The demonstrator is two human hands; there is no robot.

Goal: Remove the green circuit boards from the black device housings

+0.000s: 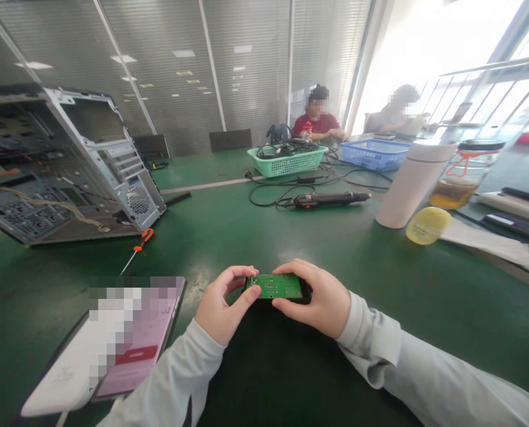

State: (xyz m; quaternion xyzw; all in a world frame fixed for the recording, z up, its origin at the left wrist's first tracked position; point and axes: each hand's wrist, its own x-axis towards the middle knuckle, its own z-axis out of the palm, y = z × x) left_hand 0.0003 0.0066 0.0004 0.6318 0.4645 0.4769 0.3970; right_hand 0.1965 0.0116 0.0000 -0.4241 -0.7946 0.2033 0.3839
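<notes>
A small green circuit board point(273, 286) with a dark edge or casing under it is held just above the table, near the middle front. My left hand point(229, 302) grips its left end between thumb and fingers. At the right end, my right hand point(320, 296) pinches it, thumb along the near edge and fingers along the far edge. The board's upper face, with small solder points, is turned up. What lies beneath it is mostly hidden.
On the green table point(215, 225) are an open computer case point(135, 196), an orange-handled screwdriver point(145, 238), a phone point(144, 350), a white device point(77, 362), a corded electric screwdriver point(329, 200), green basket point(286, 163), blue basket point(373, 155), and pale bottle point(409, 190). Two people sit beyond.
</notes>
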